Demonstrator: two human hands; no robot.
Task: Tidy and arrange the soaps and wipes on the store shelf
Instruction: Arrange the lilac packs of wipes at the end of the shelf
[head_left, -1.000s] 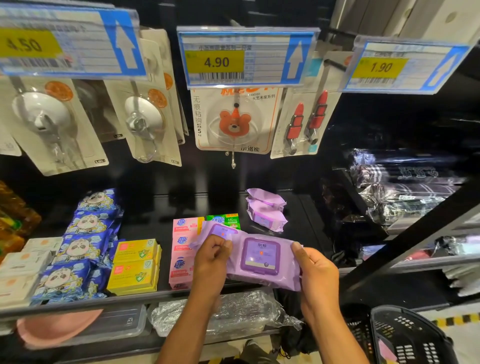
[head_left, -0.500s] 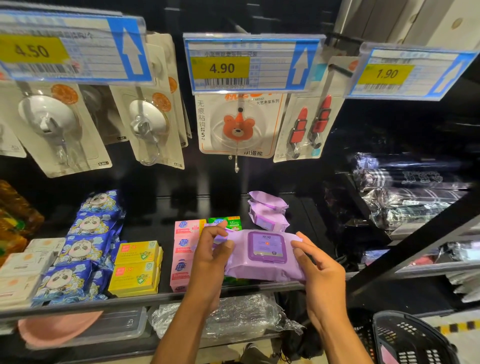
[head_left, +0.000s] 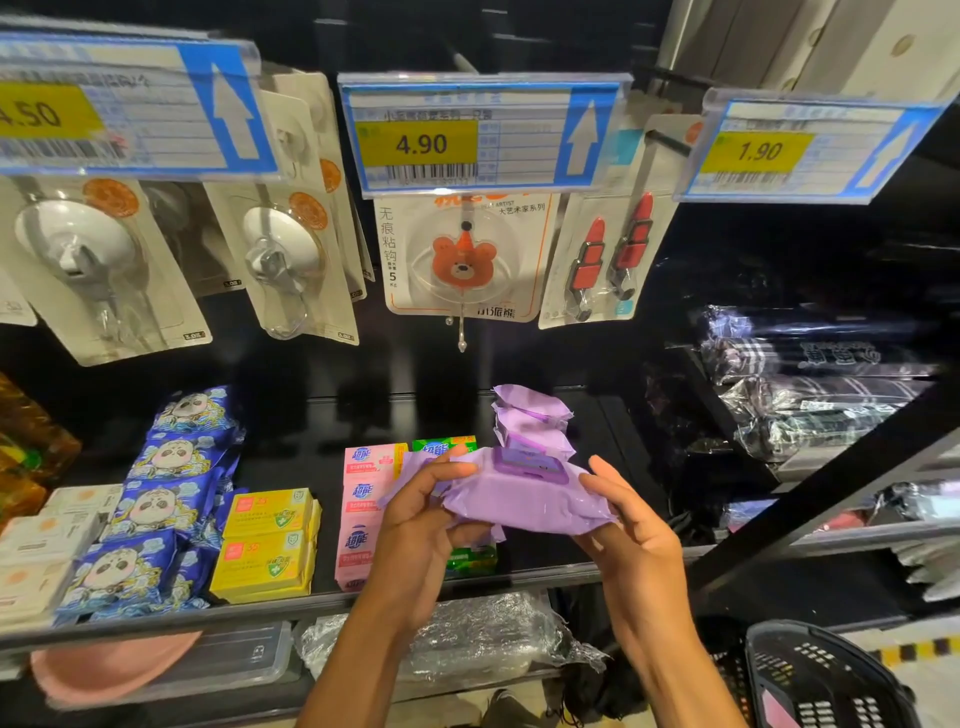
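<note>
A soft, glossy purple plastic wipes pack (head_left: 519, 501) with a rigid rectangular lid sits between both hands — left hand (head_left: 421, 525) curled round its crinkled end, right hand (head_left: 636, 535) pinching the other; pink cardboard soap boxes (head_left: 363, 499) lie just left.

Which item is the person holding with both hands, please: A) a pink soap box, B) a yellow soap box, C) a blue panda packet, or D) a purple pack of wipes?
D: the left hand and the right hand each hold one end of the purple pack of wipes, lid facing up.
</note>
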